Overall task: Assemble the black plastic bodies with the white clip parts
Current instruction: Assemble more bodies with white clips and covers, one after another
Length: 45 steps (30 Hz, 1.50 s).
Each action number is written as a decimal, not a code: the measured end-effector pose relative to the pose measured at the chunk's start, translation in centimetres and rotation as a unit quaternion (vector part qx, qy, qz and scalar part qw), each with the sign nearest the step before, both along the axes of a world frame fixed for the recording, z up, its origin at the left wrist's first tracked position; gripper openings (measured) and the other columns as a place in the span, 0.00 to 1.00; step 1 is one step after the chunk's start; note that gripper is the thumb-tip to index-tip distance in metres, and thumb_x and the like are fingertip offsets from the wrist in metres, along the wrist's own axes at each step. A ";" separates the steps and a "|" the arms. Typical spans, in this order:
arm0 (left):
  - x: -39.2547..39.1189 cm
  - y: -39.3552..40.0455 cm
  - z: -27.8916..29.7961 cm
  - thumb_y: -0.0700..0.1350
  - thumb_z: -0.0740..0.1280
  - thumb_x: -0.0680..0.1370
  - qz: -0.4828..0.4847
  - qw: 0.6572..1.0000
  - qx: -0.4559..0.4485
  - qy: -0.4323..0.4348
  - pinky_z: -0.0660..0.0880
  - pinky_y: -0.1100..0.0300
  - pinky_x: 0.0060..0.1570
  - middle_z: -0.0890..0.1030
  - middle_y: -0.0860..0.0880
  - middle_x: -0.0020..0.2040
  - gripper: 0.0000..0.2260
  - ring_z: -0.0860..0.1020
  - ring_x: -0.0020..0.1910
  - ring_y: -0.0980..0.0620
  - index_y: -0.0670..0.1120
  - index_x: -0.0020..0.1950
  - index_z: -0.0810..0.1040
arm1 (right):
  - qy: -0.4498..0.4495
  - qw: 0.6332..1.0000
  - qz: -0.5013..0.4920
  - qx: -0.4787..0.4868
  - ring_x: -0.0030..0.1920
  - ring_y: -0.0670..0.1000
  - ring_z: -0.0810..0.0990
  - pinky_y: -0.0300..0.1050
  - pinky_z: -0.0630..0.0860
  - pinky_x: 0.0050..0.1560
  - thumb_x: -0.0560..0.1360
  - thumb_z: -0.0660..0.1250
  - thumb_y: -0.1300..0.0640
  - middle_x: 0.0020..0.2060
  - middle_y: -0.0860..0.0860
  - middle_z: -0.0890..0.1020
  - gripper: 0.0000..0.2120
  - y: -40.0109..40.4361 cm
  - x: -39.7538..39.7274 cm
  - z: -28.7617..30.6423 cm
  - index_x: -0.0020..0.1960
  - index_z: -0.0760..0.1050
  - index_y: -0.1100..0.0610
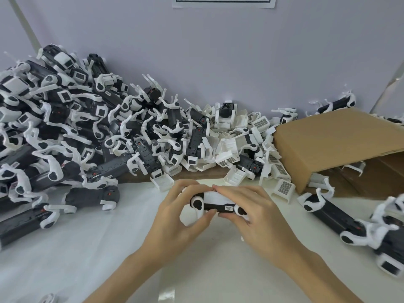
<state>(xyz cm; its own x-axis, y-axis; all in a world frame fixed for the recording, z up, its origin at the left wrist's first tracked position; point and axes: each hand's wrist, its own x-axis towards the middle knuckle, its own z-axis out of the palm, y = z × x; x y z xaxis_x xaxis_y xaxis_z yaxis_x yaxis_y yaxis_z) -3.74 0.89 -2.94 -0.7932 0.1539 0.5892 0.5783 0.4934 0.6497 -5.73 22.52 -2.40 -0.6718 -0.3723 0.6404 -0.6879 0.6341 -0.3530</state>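
Both hands meet in the middle of the white table (87,248), just above its top. The left hand (175,213) curls round the left end of a black body (215,207). Its thumb sits under the body and its fingers bend over the top. The right hand (247,206) holds the right end the same way, with its fingers over the top and its thumb near the front edge. A white clip (215,196) lies along the top of the body, under the fingertips of both hands. The body has a round white and black knob at each end and a small label on its front. It is hard to see if the clip is fully pushed on, because the fingers cover its edges.

Just behind the hands, loose white clips (231,152) lie in a heap against the wall. Some have a little grid sticker on them. To the left, a big pile of black bodies with white parts (65,127) climbs up the wall (218,62) and spills onto the table. To the right, a brown cardboard box (336,138) lies tipped on its side with its open end facing the person. More white clips sit near its mouth. A few more black and white pieces (341,217) lie on the table at the far right, in front of the box. A sheet of paper (223,2) hangs on the wall at the top.
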 end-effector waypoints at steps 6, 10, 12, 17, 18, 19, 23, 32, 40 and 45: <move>0.1 0.3 0.3 0.54 0.73 0.79 -0.093 0.962 0.194 -0.166 0.77 0.57 0.65 0.83 0.49 0.62 0.26 0.82 0.65 0.48 0.51 0.74 0.70 | -0.005 0.997 0.048 -0.058 0.73 0.45 0.73 0.41 0.70 0.71 0.80 0.73 0.56 0.72 0.42 0.75 0.23 -0.2 0.1 0.1 0.73 0.74 0.51; -0.2 -0.6 0.8 0.43 0.77 0.78 -0.106 0.978 0.122 -0.132 0.74 0.52 0.71 0.79 0.51 0.69 0.25 0.76 0.72 0.46 0.47 0.71 0.71 | -0.250 0.949 0.126 -0.143 0.75 0.42 0.70 0.34 0.67 0.70 0.83 0.67 0.46 0.72 0.39 0.74 0.24 0.7 -0.1 0.4 0.77 0.67 0.42; -0.3 -1.1 0.7 0.43 0.77 0.78 -0.086 0.990 0.025 -0.107 0.68 0.44 0.76 0.75 0.57 0.75 0.26 0.70 0.78 0.50 0.50 0.73 0.70 | -0.252 0.953 0.116 -0.123 0.69 0.46 0.76 0.43 0.72 0.69 0.82 0.69 0.47 0.64 0.40 0.79 0.17 1.3 -0.7 0.3 0.70 0.75 0.45; 0.0 -0.7 0.3 0.61 0.76 0.75 -0.012 0.993 0.017 -0.112 0.64 0.45 0.76 0.72 0.61 0.74 0.30 0.69 0.76 0.54 0.59 0.74 0.67 | -0.113 0.990 0.036 -0.080 0.62 0.48 0.75 0.39 0.70 0.63 0.74 0.77 0.44 0.56 0.42 0.78 0.19 1.3 -0.9 0.5 0.60 0.78 0.49; 0.1 -0.4 0.3 0.63 0.73 0.75 -0.011 0.990 0.045 -0.134 0.66 0.46 0.75 0.74 0.62 0.71 0.28 0.71 0.74 0.54 0.60 0.72 0.69 | -0.090 0.993 0.034 -0.062 0.62 0.48 0.75 0.37 0.69 0.62 0.73 0.77 0.43 0.56 0.42 0.78 0.19 1.1 -0.8 0.4 0.60 0.78 0.49; 0.1 -0.2 0.4 0.63 0.72 0.76 -0.010 0.987 0.066 -0.147 0.68 0.45 0.74 0.77 0.62 0.69 0.25 0.73 0.72 0.53 0.60 0.71 0.72 | -0.079 0.995 0.035 -0.044 0.62 0.48 0.74 0.37 0.68 0.62 0.73 0.77 0.43 0.56 0.41 0.77 0.20 0.9 -0.6 0.4 0.61 0.77 0.49; 0.4 0.2 -0.2 0.57 0.71 0.81 0.005 0.989 0.064 -0.131 0.71 0.52 0.68 0.81 0.60 0.62 0.15 0.76 0.67 0.50 0.58 0.66 0.77 | -0.089 0.995 0.046 -0.006 0.60 0.44 0.74 0.36 0.68 0.61 0.78 0.70 0.41 0.55 0.35 0.76 0.15 0.4 0.0 0.1 0.61 0.76 0.46; 0.3 -0.4 1.6 0.64 0.69 0.78 0.032 0.998 -0.048 -0.030 0.63 0.59 0.70 0.75 0.64 0.64 0.21 0.67 0.72 0.59 0.58 0.68 0.74 | -0.202 0.968 0.069 -0.135 0.52 0.48 0.79 0.45 0.78 0.51 0.82 0.63 0.46 0.46 0.44 0.82 0.09 -0.2 0.8 0.6 0.55 0.80 0.47; 0.4 -0.3 2.5 0.56 0.81 0.72 -0.045 0.995 0.038 -0.076 0.75 0.62 0.61 0.84 0.55 0.61 0.27 0.81 0.63 0.49 0.55 0.68 0.78 | -0.298 0.915 0.126 -0.240 0.55 0.47 0.82 0.46 0.75 0.56 0.84 0.56 0.47 0.52 0.47 0.84 0.16 -0.2 0.3 0.3 0.60 0.80 0.50; 0.9 1.0 2.3 0.61 0.82 0.69 0.061 0.997 0.044 -0.025 0.75 0.62 0.53 0.80 0.58 0.52 0.23 0.79 0.54 0.51 0.58 0.58 0.77 | -0.264 0.951 0.123 -0.103 0.74 0.44 0.71 0.40 0.71 0.71 0.82 0.70 0.53 0.72 0.38 0.74 0.27 -0.9 0.4 -0.7 0.79 0.65 0.44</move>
